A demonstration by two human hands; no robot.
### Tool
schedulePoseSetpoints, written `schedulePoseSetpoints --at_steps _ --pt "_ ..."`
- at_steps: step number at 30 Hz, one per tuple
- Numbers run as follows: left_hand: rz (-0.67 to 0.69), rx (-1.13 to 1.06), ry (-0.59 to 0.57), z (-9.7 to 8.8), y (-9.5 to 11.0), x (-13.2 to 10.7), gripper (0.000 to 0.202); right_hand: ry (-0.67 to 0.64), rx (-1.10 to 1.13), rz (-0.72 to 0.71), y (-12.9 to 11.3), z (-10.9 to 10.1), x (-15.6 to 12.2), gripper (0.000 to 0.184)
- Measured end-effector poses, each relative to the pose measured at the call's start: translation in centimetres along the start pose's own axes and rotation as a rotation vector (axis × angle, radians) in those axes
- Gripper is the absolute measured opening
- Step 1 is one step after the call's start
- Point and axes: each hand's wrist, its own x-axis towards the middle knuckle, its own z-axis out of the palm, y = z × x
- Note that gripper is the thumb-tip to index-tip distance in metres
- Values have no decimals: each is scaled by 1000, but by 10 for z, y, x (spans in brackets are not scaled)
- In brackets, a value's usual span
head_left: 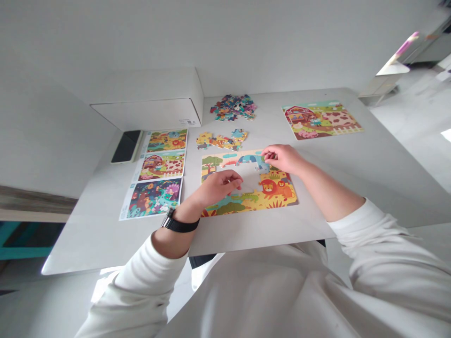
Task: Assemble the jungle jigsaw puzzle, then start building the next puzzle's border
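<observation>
A half-built savanna jigsaw (275,190) with lions and an elephant lies on the white table (246,230) in front of me. My left hand (220,185) rests over its bare middle gap, fingers curled, and I cannot make out anything in them. My right hand (280,157) pinches a puzzle piece at the jigsaw's upper edge beside the elephant. Several loose matching pieces (221,140) lie just beyond the jigsaw.
A heap of darker pieces (234,107) sits further back. A finished farm jigsaw (320,119) lies at the far right. A reference sheet (157,173) with three pictures, a phone (126,146) and a white box (151,101) are on the left.
</observation>
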Motion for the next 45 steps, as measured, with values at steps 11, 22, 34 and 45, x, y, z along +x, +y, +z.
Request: schedulePoseSetpoints --at_steps 11,22,34,45 --pt "12 26 -7 0 1 0 33 -29 -187 -57 -7 -25 -8 22" --pt "-9 30 2 -1 2 -2 36 -182 -336 -33 -9 -19 -12 20" --pt "24 37 90 -11 -4 0 37 -202 -374 28 -11 -25 -11 14" --pt "113 -96 478 -45 -4 -4 39 -162 -374 -189 -17 -3 -10 13"
